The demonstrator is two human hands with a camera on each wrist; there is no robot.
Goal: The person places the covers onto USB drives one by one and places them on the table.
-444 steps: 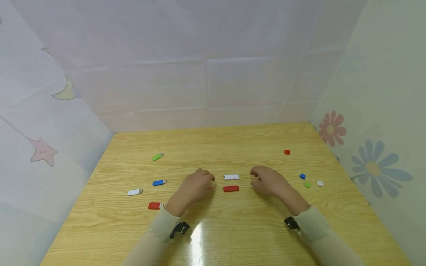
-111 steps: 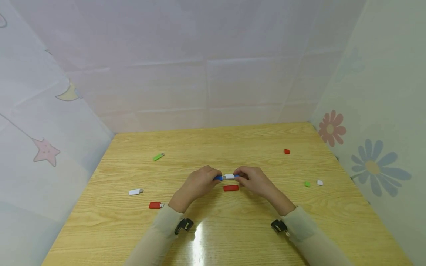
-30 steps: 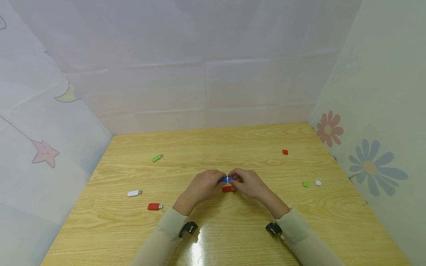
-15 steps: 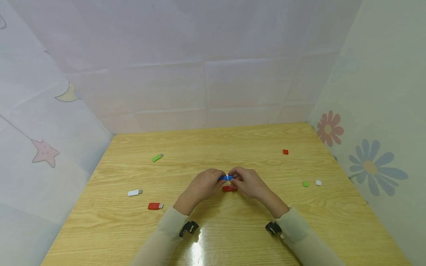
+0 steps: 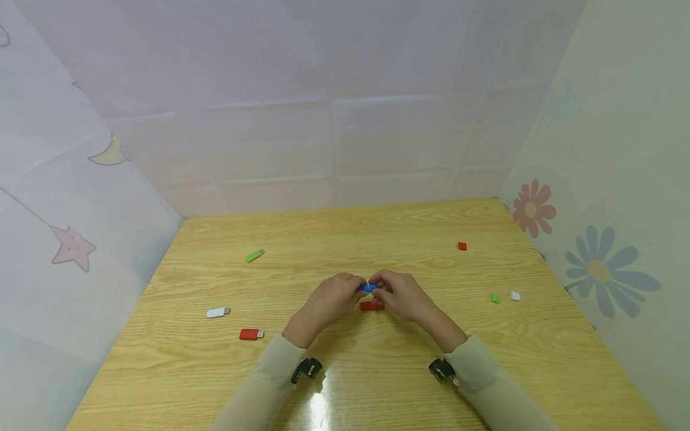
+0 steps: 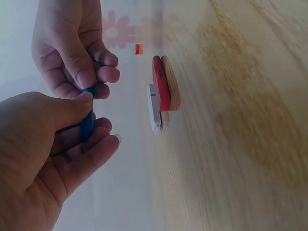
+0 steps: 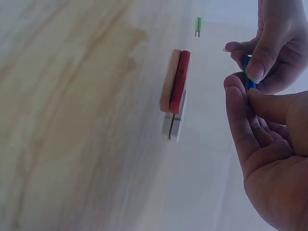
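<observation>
My left hand [image 5: 333,300] pinches a blue USB stick [image 6: 87,122] between thumb and fingers, above the middle of the table. From the other side my right hand [image 5: 408,299] pinches the blue end piece, its cap. Stick and cap meet in line, with a thin pale line between them in the head view; fingertips cover most of both. Below the hands lies a red capped USB stick [image 6: 162,86], and beside it a white capped one [image 6: 153,108], hidden behind the hands in the head view.
Uncapped USB sticks lie at the left: green [image 5: 254,256], white [image 5: 217,312] and red [image 5: 249,334]. Loose caps lie at the right: red [image 5: 462,246], green [image 5: 495,298] and white [image 5: 515,296]. Cloth walls stand behind and beside the table [image 5: 345,233].
At first both hands were free, with the blue stick at left and its cap at right. Later each hand held one, apart; now they meet. The last second shows only slight finger shifts.
</observation>
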